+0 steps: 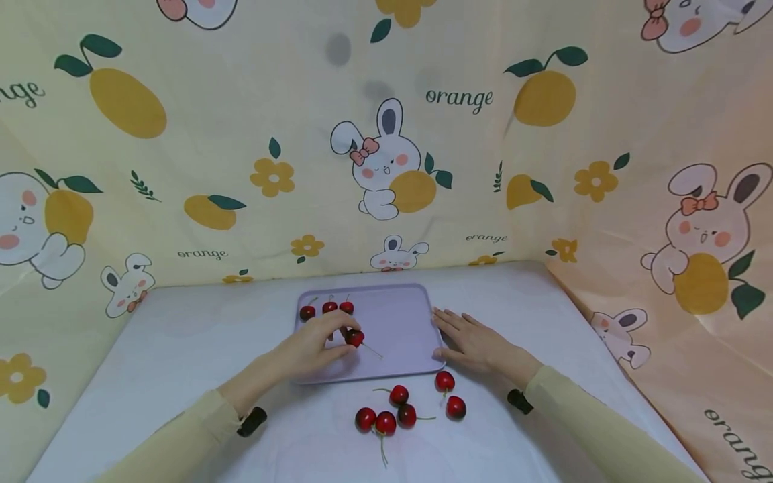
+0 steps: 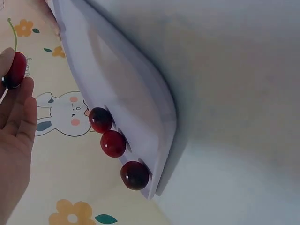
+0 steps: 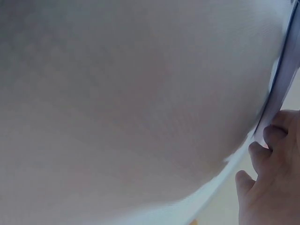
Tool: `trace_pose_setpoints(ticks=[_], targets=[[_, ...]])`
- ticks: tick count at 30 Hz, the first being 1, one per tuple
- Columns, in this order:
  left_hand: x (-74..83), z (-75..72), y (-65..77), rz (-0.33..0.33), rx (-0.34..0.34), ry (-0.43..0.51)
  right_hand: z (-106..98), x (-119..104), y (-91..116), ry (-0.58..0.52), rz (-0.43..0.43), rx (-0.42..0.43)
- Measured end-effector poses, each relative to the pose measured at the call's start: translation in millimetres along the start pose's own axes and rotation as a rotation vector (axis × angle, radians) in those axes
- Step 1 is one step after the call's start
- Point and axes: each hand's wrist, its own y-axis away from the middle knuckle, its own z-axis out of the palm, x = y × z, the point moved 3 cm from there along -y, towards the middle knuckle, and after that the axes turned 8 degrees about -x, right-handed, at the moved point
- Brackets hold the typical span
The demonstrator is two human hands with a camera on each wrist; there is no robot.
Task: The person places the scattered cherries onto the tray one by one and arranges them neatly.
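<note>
My left hand (image 1: 317,342) pinches a dark red cherry (image 1: 354,338) over the left half of a pale purple tray (image 1: 392,335). The held cherry (image 2: 17,70) shows between thumb and fingers in the left wrist view, its green stem pointing up. Three cherries (image 1: 329,307) sit in a row along the tray's far left rim; the left wrist view shows that row of cherries (image 2: 113,143) too. A bit of dark red appears behind my left fingers, mostly hidden. At the tray's right edge, my right hand (image 1: 477,342) lies palm down, fingers extended and touching the rim.
Several loose cherries (image 1: 385,422) with stems lie on the white table (image 1: 211,349) in front of the tray. Two more cherries (image 1: 455,408) lie to their right, near the tray's front right corner. A printed cloth backdrop (image 1: 302,134) rises behind the table and along its sides.
</note>
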Motion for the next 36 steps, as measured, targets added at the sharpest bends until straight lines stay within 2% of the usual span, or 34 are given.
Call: trace_pose_setpoints(ticks=[8, 12, 18, 23, 29, 36], targets=[[-8.0, -2.8, -19.7, 0.039, 0.042, -0.028, 0.2, -0.7, -0.2, -0.002, -0.002, 0.010], [-10.7, -4.9, -29.8, 0.022, 0.054, -0.017, -0.8, -1.4, 0.2, 0.002, -0.003, 0.011], [-21.8, -8.6, -45.6, -0.041, 0.069, -0.008, -1.6, -2.3, 0.8, -0.007, -0.003, 0.010], [-31.1, -11.0, -57.8, -0.037, 0.080, -0.040, -1.1, -2.3, 0.4, -0.008, 0.003, 0.003], [-39.3, -10.6, -68.5, -0.036, 0.062, -0.033, 0.3, -1.8, -0.9, 0.006, 0.010, -0.010], [-49.3, -8.3, -79.4, -0.086, 0.027, 0.015, -0.7, -1.9, 0.1, -0.013, 0.015, -0.006]])
